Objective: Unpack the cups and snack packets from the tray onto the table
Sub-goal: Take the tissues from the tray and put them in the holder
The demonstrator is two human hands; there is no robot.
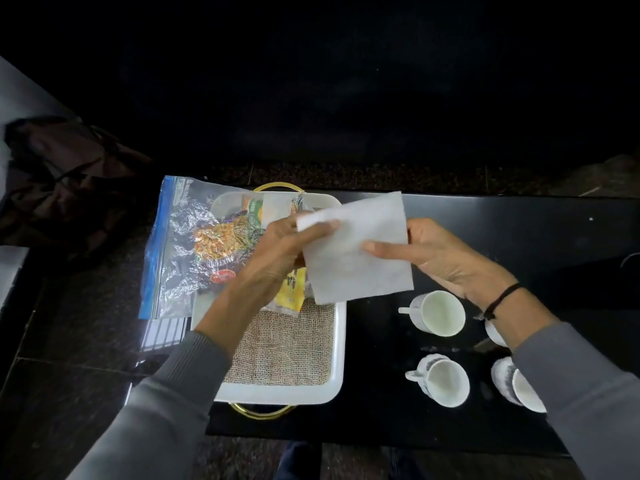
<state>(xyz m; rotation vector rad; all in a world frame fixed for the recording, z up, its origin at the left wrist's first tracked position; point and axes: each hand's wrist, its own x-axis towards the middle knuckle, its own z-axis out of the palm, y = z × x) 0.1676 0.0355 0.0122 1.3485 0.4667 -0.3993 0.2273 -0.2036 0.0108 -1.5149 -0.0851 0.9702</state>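
Both hands (277, 251) (440, 254) hold a white napkin (356, 258) over the tray (341, 341).

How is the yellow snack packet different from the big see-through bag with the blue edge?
The yellow snack packet is small and opaque; the see-through bag is much bigger, and you can see a snack pack inside it. The yellow packet lies inside the white tray, partly hidden under the left hand; the bag hangs over the tray's left rim. Both are still on the tray, not yet on the table.

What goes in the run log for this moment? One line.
both hands hold white sheet | cups on table | snack packets in tray
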